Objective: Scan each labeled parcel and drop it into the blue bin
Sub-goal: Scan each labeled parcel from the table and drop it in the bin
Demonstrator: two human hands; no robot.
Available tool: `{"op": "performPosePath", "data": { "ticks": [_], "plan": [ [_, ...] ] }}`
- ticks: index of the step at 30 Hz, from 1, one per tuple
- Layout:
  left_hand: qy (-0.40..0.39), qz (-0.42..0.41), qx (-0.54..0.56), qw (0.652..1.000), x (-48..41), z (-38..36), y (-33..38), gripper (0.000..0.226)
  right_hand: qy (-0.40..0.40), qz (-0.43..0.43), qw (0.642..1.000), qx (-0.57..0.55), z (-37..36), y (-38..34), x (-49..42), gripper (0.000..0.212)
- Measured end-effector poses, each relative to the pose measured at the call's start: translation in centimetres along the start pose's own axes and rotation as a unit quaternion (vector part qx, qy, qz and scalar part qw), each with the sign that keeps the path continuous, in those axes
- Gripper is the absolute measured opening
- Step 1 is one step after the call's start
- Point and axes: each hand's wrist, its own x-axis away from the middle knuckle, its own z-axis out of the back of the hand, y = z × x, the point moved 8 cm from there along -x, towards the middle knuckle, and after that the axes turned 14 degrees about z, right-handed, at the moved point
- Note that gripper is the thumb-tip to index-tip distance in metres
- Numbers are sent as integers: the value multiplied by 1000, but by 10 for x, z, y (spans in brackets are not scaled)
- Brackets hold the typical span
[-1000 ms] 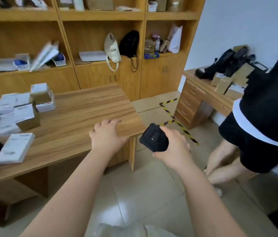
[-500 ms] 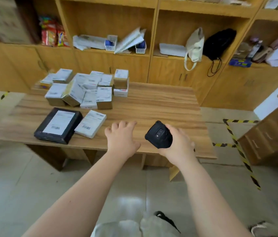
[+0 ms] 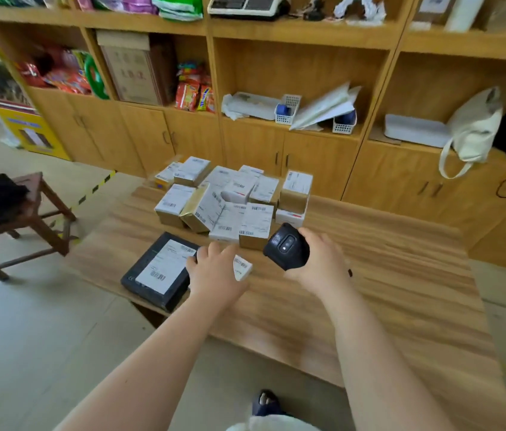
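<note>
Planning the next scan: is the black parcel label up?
Label up: the black parcel lies flat on the table, white barcode label showing on top.

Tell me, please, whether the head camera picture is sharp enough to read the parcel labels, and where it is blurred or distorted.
Head view: motion blur softens the whole frame, worst at the left around the stool; the black parcel shows barcode bars but no legible text; wide-angle bowing bends the shelving; light is soft and even, no harsh glare.
</note>
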Motion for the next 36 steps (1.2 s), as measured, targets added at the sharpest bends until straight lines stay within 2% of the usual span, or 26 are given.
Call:
{"op": "performPosePath", "data": {
  "ticks": [4,13,20,28,31,36],
  "plan": [
    [21,44,-10,999,-72,23,-3,73,-7,23,1000,-7,-1,-7,-70,89],
    [11,156,64,986,-174,32,-45,74,-46,57,997,-26,-44,-34,-172,89],
    [-4,166,70,984,-269,31,-91,72,-62,48,997,-12,-88,-65,-251,91],
    [-51,132,66,988,-423,17,-150,71,-23,-35,999,-11,-165,-118,-356,84],
    [-78,126,57,987,-480,1,-168,80,-26,-56,998,0,-192,-136,-390,86],
    [-169,138,15,976,-557,-52,-184,98,-28,-86,996,21,-220,-149,-440,86]
  ]
}}
